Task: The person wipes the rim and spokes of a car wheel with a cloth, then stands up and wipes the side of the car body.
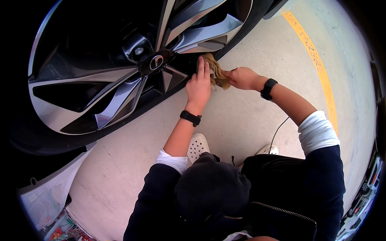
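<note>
A bunched brown cloth (222,82) is at the tyre's edge, between my two hands. My left hand (199,86) lies along its left side, index and middle fingers stretched forward over it and the other fingers bent. From the right, my right hand (243,79) grips the cloth, with the fingers curled and the index fingertip on the fabric. Just ahead is a car's alloy wheel (116,74) with silver and dark spokes. Its centre cap (156,62) bears an emblem. The black tyre (156,97) runs beneath the rim. Part of the cloth is hidden by my fingers.
Pale concrete floor (120,168) spreads around me, with a yellow painted line (316,60) at the right. A thin cable (276,131) runs near my right shoe. A light car body panel (57,183) is at lower left. Parked cars (359,208) show at the right rim.
</note>
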Demonstrator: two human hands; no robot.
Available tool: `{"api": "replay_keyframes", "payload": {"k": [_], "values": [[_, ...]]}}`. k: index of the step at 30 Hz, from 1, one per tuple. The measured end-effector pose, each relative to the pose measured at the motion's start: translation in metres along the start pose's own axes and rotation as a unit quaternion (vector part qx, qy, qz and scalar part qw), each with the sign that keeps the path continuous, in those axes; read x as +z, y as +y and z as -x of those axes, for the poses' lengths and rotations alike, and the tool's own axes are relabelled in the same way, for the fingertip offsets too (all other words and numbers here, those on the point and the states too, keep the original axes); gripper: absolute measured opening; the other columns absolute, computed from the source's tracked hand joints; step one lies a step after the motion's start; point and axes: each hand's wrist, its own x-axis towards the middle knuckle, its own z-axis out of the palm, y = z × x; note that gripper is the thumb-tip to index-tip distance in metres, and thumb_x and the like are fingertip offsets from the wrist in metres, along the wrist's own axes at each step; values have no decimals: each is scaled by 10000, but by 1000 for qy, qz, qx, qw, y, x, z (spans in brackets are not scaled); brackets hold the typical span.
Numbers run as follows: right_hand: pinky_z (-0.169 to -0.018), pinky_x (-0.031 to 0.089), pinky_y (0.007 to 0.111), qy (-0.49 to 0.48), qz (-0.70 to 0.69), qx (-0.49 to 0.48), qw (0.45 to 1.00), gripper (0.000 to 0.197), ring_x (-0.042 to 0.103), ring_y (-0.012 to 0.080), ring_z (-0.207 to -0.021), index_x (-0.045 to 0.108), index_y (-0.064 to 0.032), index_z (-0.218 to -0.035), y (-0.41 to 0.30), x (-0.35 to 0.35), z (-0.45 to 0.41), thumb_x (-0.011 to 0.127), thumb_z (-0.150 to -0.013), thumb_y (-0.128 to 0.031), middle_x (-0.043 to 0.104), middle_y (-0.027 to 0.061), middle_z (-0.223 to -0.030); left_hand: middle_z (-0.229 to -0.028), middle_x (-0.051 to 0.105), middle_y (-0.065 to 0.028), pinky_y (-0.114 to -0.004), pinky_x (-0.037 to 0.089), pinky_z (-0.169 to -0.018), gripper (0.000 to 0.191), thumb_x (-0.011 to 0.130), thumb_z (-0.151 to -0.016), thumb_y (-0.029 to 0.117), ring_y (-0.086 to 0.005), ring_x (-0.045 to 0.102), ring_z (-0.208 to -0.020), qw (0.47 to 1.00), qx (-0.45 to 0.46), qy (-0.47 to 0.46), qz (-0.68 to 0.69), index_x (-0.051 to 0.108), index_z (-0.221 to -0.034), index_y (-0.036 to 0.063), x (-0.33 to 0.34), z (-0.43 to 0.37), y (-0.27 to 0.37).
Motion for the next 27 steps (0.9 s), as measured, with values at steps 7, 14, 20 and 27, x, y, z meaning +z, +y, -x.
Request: {"api": "replay_keyframes", "payload": {"k": [7, 14, 20, 27], "values": [[-696, 510, 435, -16, -6, -15, 1000, 240, 632, 346, -745, 662, -72, -971, 0, -3, -4, 518, -806, -169, 659, 170, -799, -1515, 322, -82, -229, 494, -559, 586, 633, -713, 46, -165, 542, -693, 994, 62, 47, -71, 532, -1291, 50, 10, 7, -10], [-694, 504, 441, -49, 7, -5, 999, 209, 620, 356, -756, 653, -57, -863, -8, -1, -4, 521, -779, -195, 649, 170, -778, -1515, 329, -25, -265, 519, -572, 562, 600, -741, 52, -186, 593, -732, 998, 25, -18, -49, 527, -1297, 70, 34, 42, -29], [-685, 502, 441, -96, 7, -32, 995, 210, 617, 360, -746, 655, -56, -856, -20, 2, -8, 526, -770, -198, 644, 170, -759, -1527, 303, 9, -320, 535, -597, 513, 580, -783, 57, -208, 622, -730, 995, -10, -96, -4, 526, -1293, 62, 38, 64, -30], [-661, 503, 435, 24, 5, -40, 999, 242, 620, 346, -711, 660, -86, -956, -8, -4, -6, 522, -798, -208, 646, 156, -736, -1459, 416, -1, -323, 540, -656, 472, 572, -794, 46, -223, 629, -766, 994, 34, 19, 100, 542, -1264, 57, 6, 36, -28]]}}
